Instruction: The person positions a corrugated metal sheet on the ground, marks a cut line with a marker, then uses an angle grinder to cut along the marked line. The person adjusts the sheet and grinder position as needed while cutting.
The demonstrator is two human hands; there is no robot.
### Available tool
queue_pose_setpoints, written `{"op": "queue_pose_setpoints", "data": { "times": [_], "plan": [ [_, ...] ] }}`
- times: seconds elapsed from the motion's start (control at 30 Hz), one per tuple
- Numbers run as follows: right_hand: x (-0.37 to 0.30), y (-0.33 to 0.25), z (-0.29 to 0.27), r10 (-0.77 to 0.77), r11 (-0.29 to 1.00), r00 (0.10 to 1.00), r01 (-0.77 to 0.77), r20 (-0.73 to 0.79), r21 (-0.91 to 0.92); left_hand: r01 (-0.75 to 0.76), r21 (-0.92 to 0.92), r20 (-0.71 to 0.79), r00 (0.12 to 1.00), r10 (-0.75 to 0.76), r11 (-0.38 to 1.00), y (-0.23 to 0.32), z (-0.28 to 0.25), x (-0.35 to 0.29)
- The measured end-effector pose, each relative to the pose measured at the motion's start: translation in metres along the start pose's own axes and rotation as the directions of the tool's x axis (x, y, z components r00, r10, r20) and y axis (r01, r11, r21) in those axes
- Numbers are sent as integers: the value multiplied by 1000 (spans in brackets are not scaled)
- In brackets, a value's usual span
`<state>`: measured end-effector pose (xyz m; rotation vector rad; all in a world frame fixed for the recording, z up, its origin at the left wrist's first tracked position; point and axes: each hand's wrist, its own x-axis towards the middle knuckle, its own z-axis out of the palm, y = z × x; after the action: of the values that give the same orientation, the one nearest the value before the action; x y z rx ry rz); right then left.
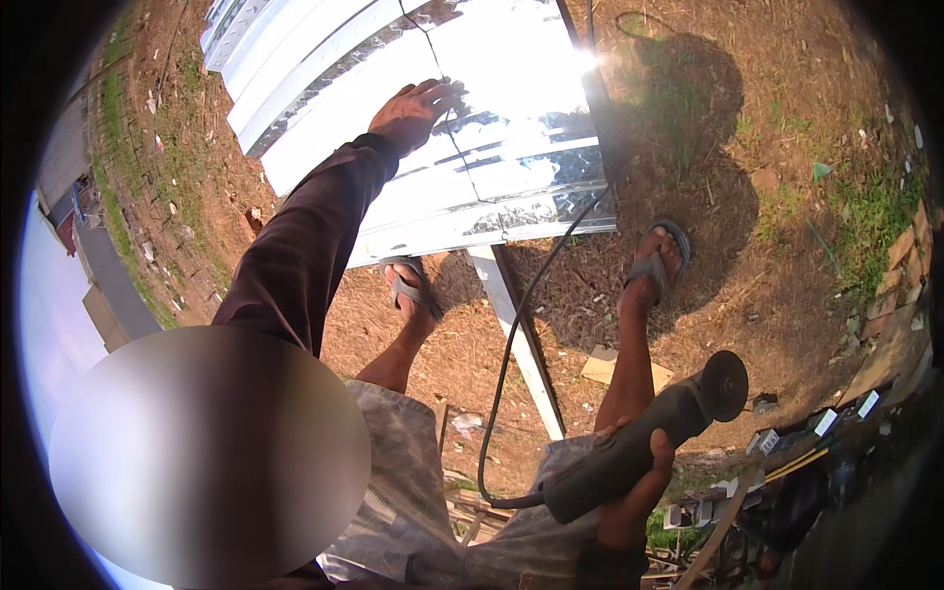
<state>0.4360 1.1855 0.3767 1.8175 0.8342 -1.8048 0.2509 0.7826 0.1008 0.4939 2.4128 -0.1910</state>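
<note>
While the right hand [646, 484] is closed around the body of a dark angle grinder [618, 460] at the lower right, a black power cord [507, 359] curves from the tool's rear end to the right side of the ribbed metal sheets [526, 118]. Farther out, a pale timber [516, 336] reaches the sheets' near edge between two sandalled feet [669, 248]. Well apart from the right hand, the left hand [411, 110] lies back upward on the metal, fingers loosely extended beside a thin dark line [458, 152]; dry ground [733, 320] lies around the sheets.
</note>
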Motion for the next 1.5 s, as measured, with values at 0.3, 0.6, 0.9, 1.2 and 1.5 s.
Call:
{"op": "queue_pose_setpoints", "data": {
  "times": [0.3,0.6,0.9,1.2,1.5],
  "plan": [
    [1,11,12,-50,998,997,47,-58,-42,-238,280,13,970,244,930,-25,-4,8],
    [2,18,12,-59,993,998,56,-22,-104,-431,265,-135,869,475,863,-40,-3,20],
    [2,17,4,-19,998,999,21,40,-64,-410,212,-98,894,437,887,-42,-15,1],
    [0,6,3,-48,993,999,45,-18,-107,-340,308,193,937,292,889,-44,-14,-10],
    [8,7,-3,-41,988,998,48,49,-144,-34,-23,-73,997,32,999,1,-8,-86]
  ]
}}
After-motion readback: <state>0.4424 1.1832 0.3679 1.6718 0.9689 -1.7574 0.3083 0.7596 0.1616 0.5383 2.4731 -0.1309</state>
